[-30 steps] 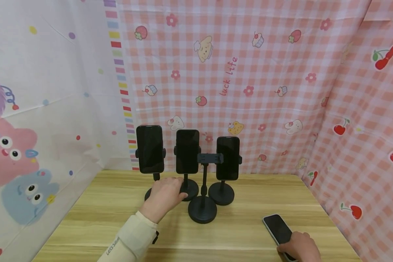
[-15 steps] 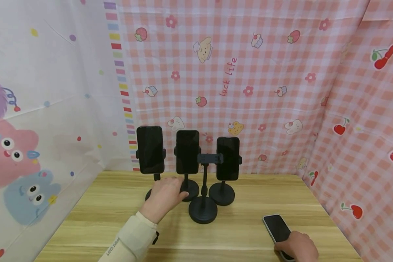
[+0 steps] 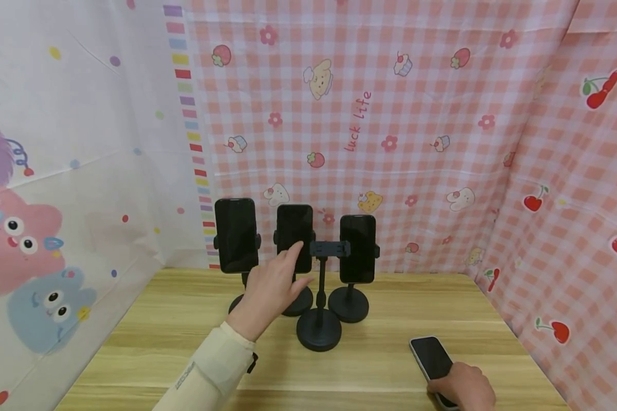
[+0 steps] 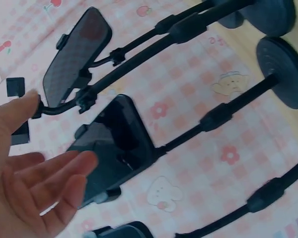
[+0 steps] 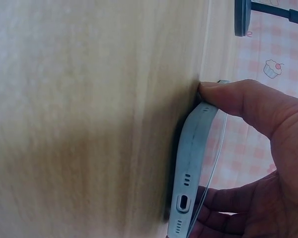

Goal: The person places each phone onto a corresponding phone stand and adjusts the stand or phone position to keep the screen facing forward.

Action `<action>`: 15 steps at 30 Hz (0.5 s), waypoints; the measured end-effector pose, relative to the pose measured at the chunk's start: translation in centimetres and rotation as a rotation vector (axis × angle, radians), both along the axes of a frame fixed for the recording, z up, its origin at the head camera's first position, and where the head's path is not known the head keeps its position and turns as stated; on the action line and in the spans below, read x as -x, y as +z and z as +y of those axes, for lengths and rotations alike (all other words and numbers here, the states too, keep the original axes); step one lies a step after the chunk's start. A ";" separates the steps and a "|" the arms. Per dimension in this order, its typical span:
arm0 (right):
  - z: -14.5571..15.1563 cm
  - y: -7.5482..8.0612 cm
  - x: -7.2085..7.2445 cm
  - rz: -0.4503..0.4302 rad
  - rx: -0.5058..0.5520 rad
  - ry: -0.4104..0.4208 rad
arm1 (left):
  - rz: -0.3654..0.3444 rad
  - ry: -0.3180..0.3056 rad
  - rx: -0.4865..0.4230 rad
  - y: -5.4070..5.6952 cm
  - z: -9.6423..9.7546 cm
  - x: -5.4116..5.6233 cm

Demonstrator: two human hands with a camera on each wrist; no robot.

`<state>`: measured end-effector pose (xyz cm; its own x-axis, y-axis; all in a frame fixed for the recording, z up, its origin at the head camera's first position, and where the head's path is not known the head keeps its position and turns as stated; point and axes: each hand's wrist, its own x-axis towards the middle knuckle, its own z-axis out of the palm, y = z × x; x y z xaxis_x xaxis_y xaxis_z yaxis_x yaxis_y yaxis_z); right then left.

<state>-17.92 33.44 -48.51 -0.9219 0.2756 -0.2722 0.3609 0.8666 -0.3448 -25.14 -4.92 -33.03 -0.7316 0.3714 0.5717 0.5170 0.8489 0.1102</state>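
Observation:
My left hand [image 3: 273, 288] is raised before the middle phone [image 3: 294, 222], fingers loosely spread and holding nothing. Just right of its fingertips stands a black phone stand [image 3: 320, 330] whose clamp [image 3: 331, 249] has no phone in it. In the left wrist view the thumb [image 4: 22, 111] overlaps that clamp; I cannot tell whether they touch. At the lower right, my right hand [image 3: 465, 385] grips a phone [image 3: 432, 358] with a dark screen across its sides. Seen from the right wrist, the phone's pale edge [image 5: 191, 158] is close to the wooden surface, between thumb and fingers.
Black phones sit upright in stands at the left [image 3: 236, 235] and right [image 3: 357, 248], flanking the middle one. All the stands are on a wooden table [image 3: 380, 365]. Behind it hangs a pink checked cloth [image 3: 416, 171], with a white patterned cloth [image 3: 149, 188] at the left.
My left hand has risen from beside the stand bases towards the clamp without a phone, its fingers extending. My right hand and its phone have shifted slightly left.

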 end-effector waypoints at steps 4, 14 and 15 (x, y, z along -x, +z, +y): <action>0.1 -0.1 0.1 0.000 0.003 -0.005 | 0.124 -0.082 -0.032 1.1 0.8 0.5; -0.2 0.0 -0.1 0.009 0.018 -0.019 | 0.252 -0.189 -0.033 1.7 2.1 1.3; -0.2 0.0 -0.1 0.024 0.016 -0.019 | 0.263 -0.195 -0.039 1.7 2.1 1.3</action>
